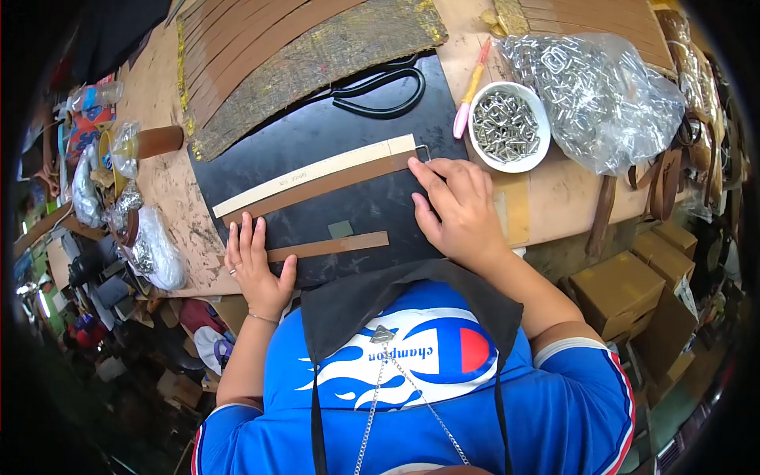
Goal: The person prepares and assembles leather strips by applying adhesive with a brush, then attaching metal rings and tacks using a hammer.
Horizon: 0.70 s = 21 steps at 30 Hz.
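Observation:
A brown leather strip (pixel 324 184) lies on the black mat (pixel 348 210), along the lower edge of a cream strip (pixel 317 172) with handwriting on it. My left hand (pixel 260 265) rests with spread fingers, its fingertips at the brown strip's left end. Its thumb lies by a shorter brown strip (pixel 340 245), which is nearer my body. At the other end, the index fingertip of my right hand (pixel 459 207) touches the long strip, thumb apart. A small bent metal wire piece (pixel 425 151) shows just beyond those fingers. A small dark green square (pixel 340 229) lies between the strips.
Metal buckles fill a white bowl (pixel 508 168) and a clear plastic bag (pixel 594 99) on the right. A pink-and-yellow-handled tool (pixel 471 91) lies beside the bowl. Behind are a black cord loop (pixel 380 112) and a worn board (pixel 317 87) bearing brown strips. A brown bottle (pixel 158 142) lies left.

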Motion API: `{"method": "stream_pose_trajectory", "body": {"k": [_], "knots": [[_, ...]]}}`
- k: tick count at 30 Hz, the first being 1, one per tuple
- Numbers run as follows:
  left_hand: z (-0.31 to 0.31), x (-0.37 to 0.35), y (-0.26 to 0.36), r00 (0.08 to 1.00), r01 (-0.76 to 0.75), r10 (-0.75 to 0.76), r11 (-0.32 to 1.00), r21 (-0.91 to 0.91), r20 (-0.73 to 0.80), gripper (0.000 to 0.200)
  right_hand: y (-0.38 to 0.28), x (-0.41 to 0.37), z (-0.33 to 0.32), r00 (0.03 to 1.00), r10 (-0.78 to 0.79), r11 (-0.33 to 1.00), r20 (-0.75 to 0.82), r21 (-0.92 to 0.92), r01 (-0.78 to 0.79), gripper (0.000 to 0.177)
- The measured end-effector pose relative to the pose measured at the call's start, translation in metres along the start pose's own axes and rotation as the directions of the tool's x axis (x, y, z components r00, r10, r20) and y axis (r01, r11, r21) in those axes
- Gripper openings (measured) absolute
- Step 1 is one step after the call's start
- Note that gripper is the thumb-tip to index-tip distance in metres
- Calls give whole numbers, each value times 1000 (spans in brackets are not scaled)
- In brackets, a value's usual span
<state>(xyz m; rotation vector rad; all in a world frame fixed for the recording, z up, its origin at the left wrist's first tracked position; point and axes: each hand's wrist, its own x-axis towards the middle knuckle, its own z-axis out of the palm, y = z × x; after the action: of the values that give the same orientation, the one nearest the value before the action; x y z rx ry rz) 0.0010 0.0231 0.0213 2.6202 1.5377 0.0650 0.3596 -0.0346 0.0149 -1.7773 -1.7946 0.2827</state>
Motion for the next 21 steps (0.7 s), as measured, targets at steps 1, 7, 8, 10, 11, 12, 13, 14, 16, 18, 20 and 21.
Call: {"method": "stream_pose_trajectory", "body": {"k": [1, 7, 8, 10, 11, 12, 13, 14, 16, 18, 20, 21], "knots": [[0, 0, 0, 1000, -5, 5, 1000, 0, 0, 78, 0, 0, 0, 1000, 4, 1000, -3, -1, -4, 48], [2, 0, -2, 1000, -21, 21, 1000, -11, -18, 77, 3, -4, 4, 1000, -8, 1000, -4, 16, 8, 48], [2, 0, -2, 1000, -21, 21, 1000, -6, -17, 77, 4, -4, 4, 1000, -2, 1000, -11, 14, 2, 48], [2, 0, -2, 1000, -26, 26, 1000, 2, -15, 77, 3, -4, 4, 997, -19, 999, -72, 35, 22, 48], [2, 0, -1, 1000, -25, 25, 1000, 0, -17, 77, 3, -4, 4, 996, 8, 997, -89, 77, -1, 46], [2, 0, -1, 1000, -22, 22, 1000, -1, -19, 76, 5, -5, 5, 995, 11, 997, -95, 78, -3, 46], [2, 0, -1, 999, -26, 26, 1000, 4, -21, 76, 8, -7, 8, 993, 21, 993, -116, 117, -8, 44], [2, 0, -1, 999, -26, 26, 1000, 4, -21, 76, 9, -8, 9, 990, 33, 987, -135, 158, -11, 43], [2, -1, -1, 999, -25, 25, 1000, 9, -27, 75, 9, -7, 10, 987, 35, 987, -155, 160, -10, 41], [1, 0, -1, 1000, -21, 21, 1000, 10, -22, 75, 9, -7, 9, 984, 30, 987, -174, 159, -1, 39], [1, -1, 0, 1000, -11, 12, 1000, 22, -15, 75, 8, -6, 9, 988, -5, 992, -152, 124, 24, 42], [0, -1, 0, 1000, -6, 6, 999, 31, 2, 76, 7, -4, 8, 988, -13, 991, -153, 127, 33, 42]]}}
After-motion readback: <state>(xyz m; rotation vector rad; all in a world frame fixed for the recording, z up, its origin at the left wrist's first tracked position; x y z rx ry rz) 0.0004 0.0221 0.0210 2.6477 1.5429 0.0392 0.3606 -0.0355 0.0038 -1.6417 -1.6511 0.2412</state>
